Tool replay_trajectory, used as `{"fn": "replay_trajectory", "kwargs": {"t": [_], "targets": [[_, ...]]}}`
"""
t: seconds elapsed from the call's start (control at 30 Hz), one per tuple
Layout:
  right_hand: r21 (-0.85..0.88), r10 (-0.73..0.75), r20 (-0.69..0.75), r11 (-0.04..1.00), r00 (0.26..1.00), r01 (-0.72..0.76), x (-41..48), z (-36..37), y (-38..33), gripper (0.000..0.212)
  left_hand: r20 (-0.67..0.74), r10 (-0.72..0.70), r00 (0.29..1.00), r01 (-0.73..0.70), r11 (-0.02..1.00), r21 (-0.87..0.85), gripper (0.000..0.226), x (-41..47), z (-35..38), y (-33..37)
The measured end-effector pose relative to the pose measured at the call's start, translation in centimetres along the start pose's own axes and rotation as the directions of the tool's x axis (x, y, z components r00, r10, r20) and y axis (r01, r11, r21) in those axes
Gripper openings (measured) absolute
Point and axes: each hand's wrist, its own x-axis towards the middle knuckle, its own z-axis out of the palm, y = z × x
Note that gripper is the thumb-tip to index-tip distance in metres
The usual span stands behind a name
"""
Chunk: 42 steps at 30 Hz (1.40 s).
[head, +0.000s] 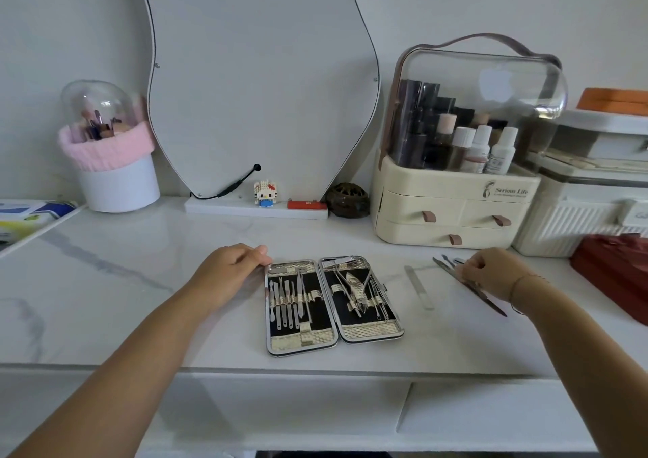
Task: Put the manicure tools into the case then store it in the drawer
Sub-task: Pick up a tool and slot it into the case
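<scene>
Loading is the step in hand: the open case (333,303) lies flat mid-counter (157,303), most straps in both halves filled. Your left hand (233,268) rests relaxed against its top-left corner, holding nothing. Your right hand (491,271) curls its fingers onto the loose tools (446,267); whether it grips one I cannot tell. Next move: lift one tool and slide it under a free strap. Count: one case, one clear file (419,287) between case and pile, about four piled tools, three drawers in the organizer (452,208).

mirror (259,89) centre | brush holder (117,180) left | block figure (265,193) on mirror base (224,209)
</scene>
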Motion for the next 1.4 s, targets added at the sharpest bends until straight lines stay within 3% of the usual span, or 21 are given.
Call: {"fn": "replay_trajectory", "kwargs": {"t": [0.07,0.2,0.37,0.5,0.8,1.2,1.4], "targets": [[0.185,-0.061,0.003,0.981,0.998,0.059,-0.8,0.3,-1.1,0.035,-0.004,-0.004,1.0,0.004,1.0,-0.004,0.029,0.1,0.0,0.0],[0.59,-0.191,0.139,0.804,0.972,0.073,-2.4,1.5,-5.7,0.006,0.0,-0.001,1.0,0.001,1.0,0.014,0.03,0.2,0.0,-0.1],[0.733,-0.353,0.231,0.676,0.906,0.076,-3.5,4.4,-11.7,0.033,0.006,-0.009,1.0,0.009,1.0,0.027,0.032,0.0,-0.1,0.0],[0.68,-0.415,0.227,0.715,0.881,0.162,-2.8,7.2,-15.2,0.031,0.001,-0.012,1.0,0.012,0.999,0.034,0.033,0.0,-0.1,0.3],[0.49,-0.403,0.113,0.818,0.908,0.302,-1.4,9.0,-17.3,0.028,0.022,0.002,1.0,-0.004,0.995,0.096,0.038,0.2,-0.2,0.2],[0.376,-0.473,0.185,0.844,0.861,0.383,-0.7,9.0,-17.1,0.021,0.033,0.009,0.999,-0.012,0.994,0.107,0.039,0.2,-0.2,0.1],[0.216,-0.514,0.145,0.85,0.845,0.48,-0.4,8.9,-16.4,0.012,0.045,0.012,0.999,-0.016,0.997,0.08,0.037,0.2,-0.3,0.0]]}}
